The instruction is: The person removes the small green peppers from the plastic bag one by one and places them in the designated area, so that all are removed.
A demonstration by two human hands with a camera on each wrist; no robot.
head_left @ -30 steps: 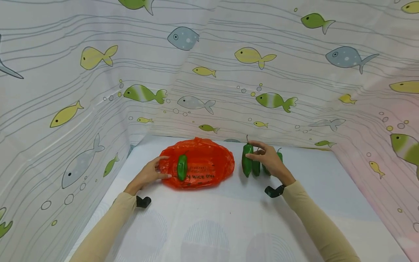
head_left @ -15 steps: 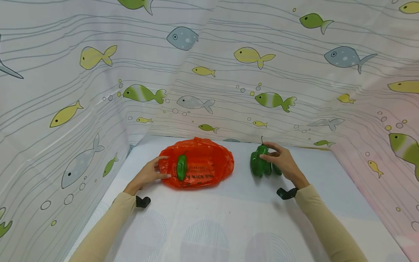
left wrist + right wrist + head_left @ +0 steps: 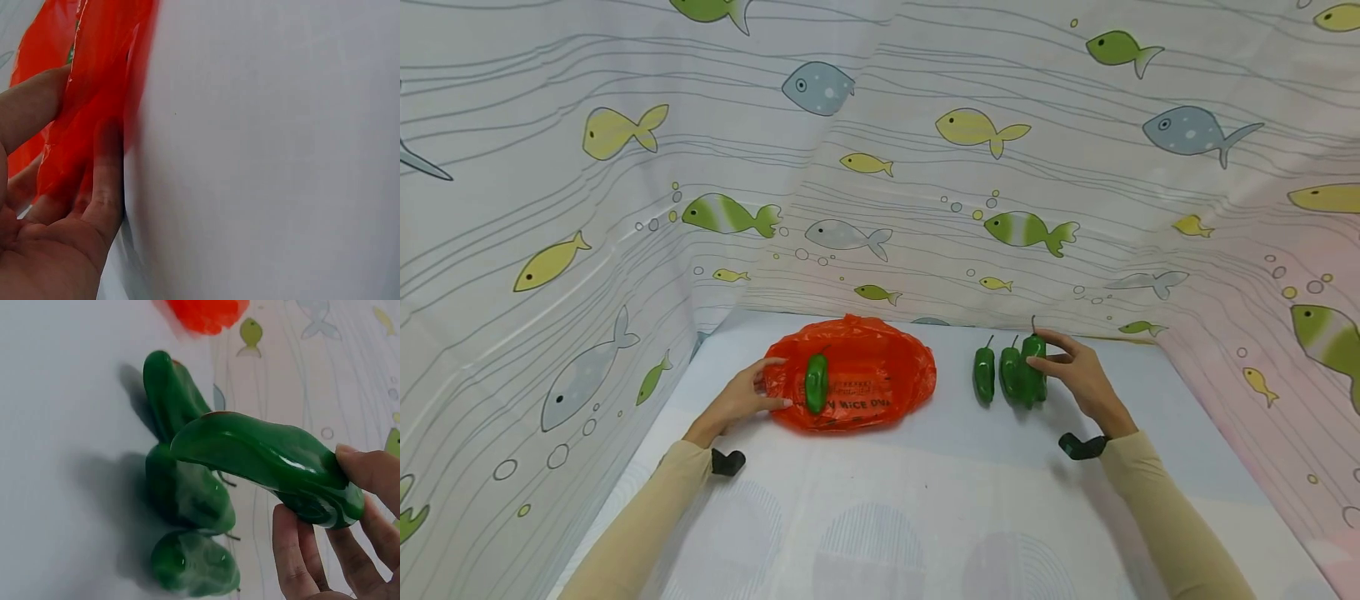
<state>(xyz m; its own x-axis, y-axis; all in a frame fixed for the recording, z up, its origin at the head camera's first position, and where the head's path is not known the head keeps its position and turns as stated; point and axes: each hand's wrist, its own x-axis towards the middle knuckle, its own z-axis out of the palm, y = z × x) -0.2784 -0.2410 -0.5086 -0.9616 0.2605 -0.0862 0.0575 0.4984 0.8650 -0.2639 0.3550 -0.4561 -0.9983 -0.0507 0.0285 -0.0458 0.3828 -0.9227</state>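
My left hand (image 3: 751, 393) holds the left edge of a red plastic bag (image 3: 880, 358), which lies spread with its mouth open. In the left wrist view, thin bag film (image 3: 94, 106) lies between the thumb and the fingers. One green pepper (image 3: 816, 383) rests inside the bag. My right hand (image 3: 1078, 375) pinches the upper end of another green pepper (image 3: 269, 462) between thumb and fingers, raised over the peppers on the table. Below it are a left pepper (image 3: 984, 375), a middle pepper (image 3: 1010, 375) and a right pepper (image 3: 195, 564), mostly covered in the head view.
The white table (image 3: 880, 508) has faint round prints. Fish-patterned sheets (image 3: 910, 192) rise behind it and at both sides. A small dark camera (image 3: 727, 462) sits on the left wrist and another camera (image 3: 1081, 447) on the right.
My right hand has carried its pepper to the right, across the row of peppers on the table. The left and middle peppers now show fully or nearly so. My left hand has kept its place.
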